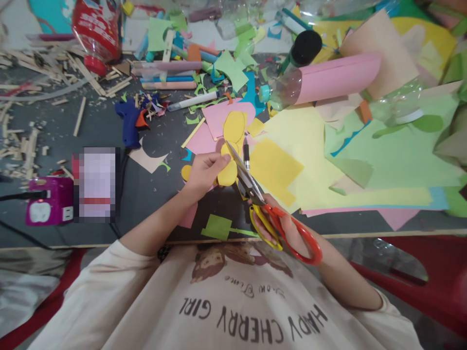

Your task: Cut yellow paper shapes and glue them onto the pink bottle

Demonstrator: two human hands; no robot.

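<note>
Between the thumb and fingers of my left hand [206, 172] is a piece of yellow paper [228, 173] with rounded edges. My right hand [292, 228] grips a pair of scissors [251, 180] by its red and yellow handles. The blades point up and to the left, their tips at the yellow paper beside my left thumb. Just beyond lies a yellow paper oval [234, 126]; whether it joins the held piece I cannot tell. Right of the blades a black pen [246, 154] rests on the table. A larger yellow sheet [275, 167] lies to the right of it.
On the left are a blue glue gun [127, 121], a purple power cube [49, 201] and wooden stick pieces [29, 150]. A red-labelled bottle [97, 34] and a pink-wrapped bottle [335, 78] lie farther back. Coloured paper sheets [401, 155] cover the right side. Scraps and markers are scattered behind.
</note>
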